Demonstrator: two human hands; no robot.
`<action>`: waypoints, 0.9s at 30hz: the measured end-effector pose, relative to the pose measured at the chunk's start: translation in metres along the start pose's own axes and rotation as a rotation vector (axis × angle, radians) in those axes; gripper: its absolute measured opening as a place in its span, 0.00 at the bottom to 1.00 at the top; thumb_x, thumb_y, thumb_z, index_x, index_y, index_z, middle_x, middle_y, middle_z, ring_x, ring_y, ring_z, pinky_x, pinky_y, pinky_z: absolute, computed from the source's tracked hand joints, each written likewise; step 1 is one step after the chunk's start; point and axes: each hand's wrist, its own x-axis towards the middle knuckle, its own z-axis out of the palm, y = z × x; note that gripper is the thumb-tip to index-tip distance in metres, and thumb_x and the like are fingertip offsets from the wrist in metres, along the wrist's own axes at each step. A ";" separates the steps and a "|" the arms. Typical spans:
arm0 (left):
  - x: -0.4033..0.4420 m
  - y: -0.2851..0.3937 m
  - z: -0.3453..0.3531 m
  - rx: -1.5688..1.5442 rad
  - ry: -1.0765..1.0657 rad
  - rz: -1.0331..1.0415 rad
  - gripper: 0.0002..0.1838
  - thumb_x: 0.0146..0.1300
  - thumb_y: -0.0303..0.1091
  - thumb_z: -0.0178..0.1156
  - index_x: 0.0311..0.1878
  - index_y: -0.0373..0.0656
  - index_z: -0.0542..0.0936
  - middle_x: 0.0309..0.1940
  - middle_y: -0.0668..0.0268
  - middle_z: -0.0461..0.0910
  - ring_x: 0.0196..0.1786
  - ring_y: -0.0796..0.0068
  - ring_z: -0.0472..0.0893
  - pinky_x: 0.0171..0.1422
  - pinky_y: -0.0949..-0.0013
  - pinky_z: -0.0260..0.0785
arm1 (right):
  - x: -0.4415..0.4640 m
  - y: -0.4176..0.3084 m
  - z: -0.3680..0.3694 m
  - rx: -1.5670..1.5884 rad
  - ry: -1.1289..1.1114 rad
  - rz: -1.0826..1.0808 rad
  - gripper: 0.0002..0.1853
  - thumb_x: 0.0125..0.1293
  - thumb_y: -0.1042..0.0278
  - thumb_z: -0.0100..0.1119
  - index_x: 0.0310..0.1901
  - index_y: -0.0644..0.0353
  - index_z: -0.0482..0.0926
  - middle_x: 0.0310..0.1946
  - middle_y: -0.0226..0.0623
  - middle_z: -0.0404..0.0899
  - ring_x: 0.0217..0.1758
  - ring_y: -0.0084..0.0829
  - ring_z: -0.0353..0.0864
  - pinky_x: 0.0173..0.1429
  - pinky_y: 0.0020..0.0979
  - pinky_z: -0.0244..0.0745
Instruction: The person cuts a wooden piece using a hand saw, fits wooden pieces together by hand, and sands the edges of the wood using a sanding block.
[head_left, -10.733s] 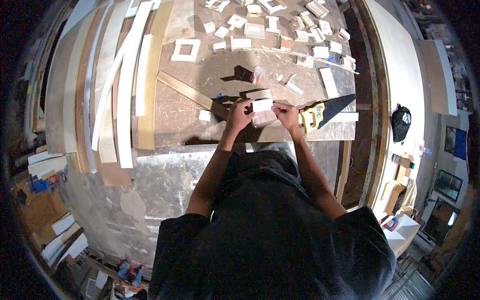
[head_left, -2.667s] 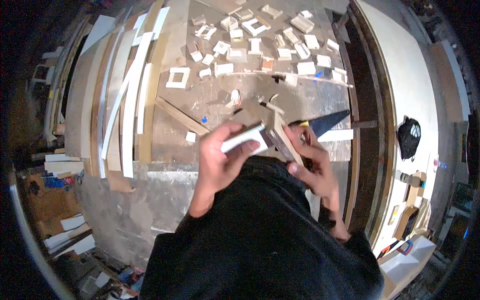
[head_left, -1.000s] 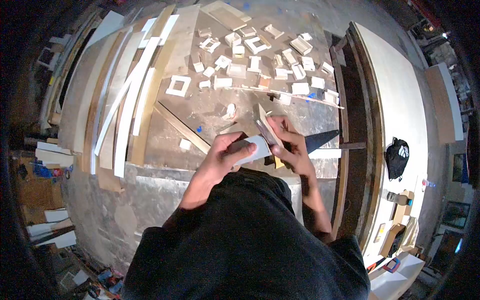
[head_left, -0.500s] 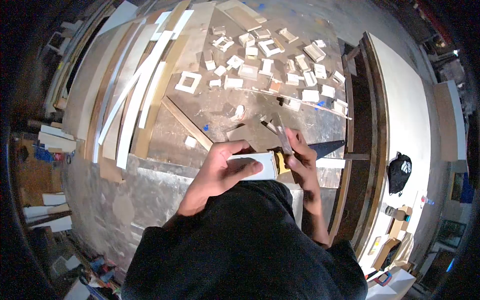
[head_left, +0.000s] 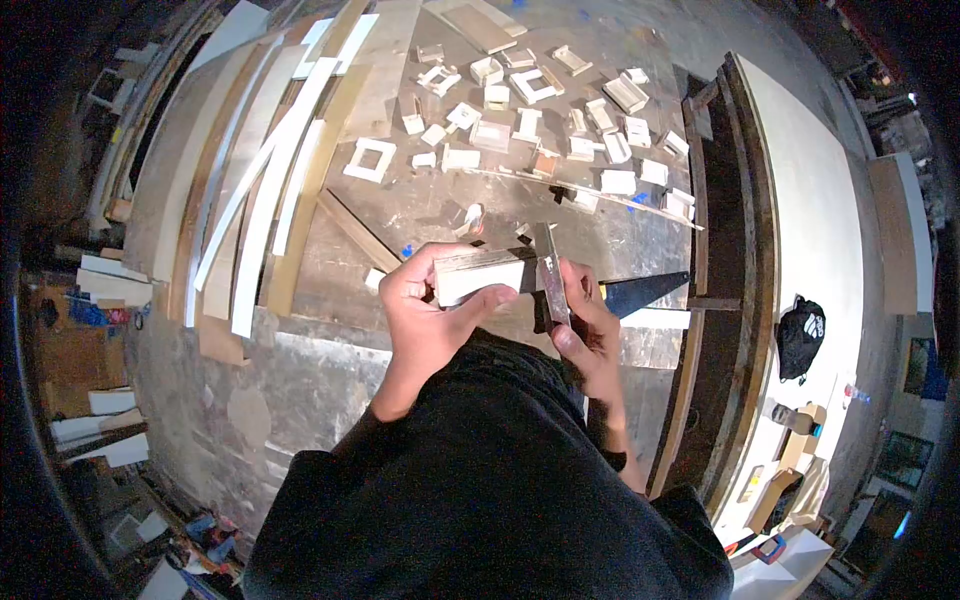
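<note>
Pale wooden block [head_left: 482,280] sat in the left hand [head_left: 415,312], above the near part of the workbench [head_left: 640,235], its layered edge turned up. That hand was partly curled, thumb along the white face and fingers behind. The right hand [head_left: 592,332] pinched a thin flat piece [head_left: 551,278], apparently wood, standing on edge by the block's free end; whether the two touched could not be told. Both seemed likely to be light, rigid and dry enough not to slip, though the layered edge might splinter and thin corners might chip. Opposite broad faces looked the safest hold on the block; the thin piece looked best taken low, between thumb and fingers.
</note>
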 end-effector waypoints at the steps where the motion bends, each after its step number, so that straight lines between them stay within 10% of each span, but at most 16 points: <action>1: 0.000 0.000 0.000 0.002 -0.001 0.002 0.17 0.57 0.31 0.78 0.44 0.33 0.82 0.33 0.66 0.86 0.34 0.86 0.80 0.38 0.78 0.73 | 0.000 0.004 0.002 0.003 0.000 -0.002 0.35 0.62 0.60 0.69 0.70 0.66 0.72 0.63 0.45 0.70 0.69 0.41 0.66 0.75 0.38 0.55; 11: 0.004 -0.016 0.007 -0.099 -0.006 -0.117 0.16 0.64 0.33 0.73 0.42 0.37 0.75 0.32 0.69 0.82 0.34 0.89 0.75 0.37 0.79 0.68 | 0.008 0.028 0.011 0.124 0.032 0.177 0.35 0.67 0.60 0.62 0.74 0.62 0.66 0.64 0.40 0.71 0.65 0.33 0.68 0.70 0.34 0.59; 18: 0.002 -0.032 0.020 0.007 0.028 -0.079 0.15 0.65 0.33 0.72 0.42 0.35 0.75 0.30 0.68 0.82 0.34 0.86 0.76 0.38 0.77 0.70 | 0.009 0.032 0.011 0.170 0.084 0.310 0.34 0.71 0.50 0.60 0.72 0.61 0.70 0.41 0.30 0.75 0.36 0.18 0.72 0.36 0.21 0.65; 27: 0.009 -0.046 0.017 0.265 0.092 -0.011 0.12 0.63 0.21 0.69 0.41 0.35 0.74 0.31 0.62 0.85 0.34 0.85 0.80 0.38 0.76 0.73 | 0.010 0.035 -0.003 0.280 -0.019 0.467 0.30 0.72 0.42 0.56 0.62 0.61 0.76 0.40 0.35 0.82 0.32 0.20 0.75 0.32 0.23 0.70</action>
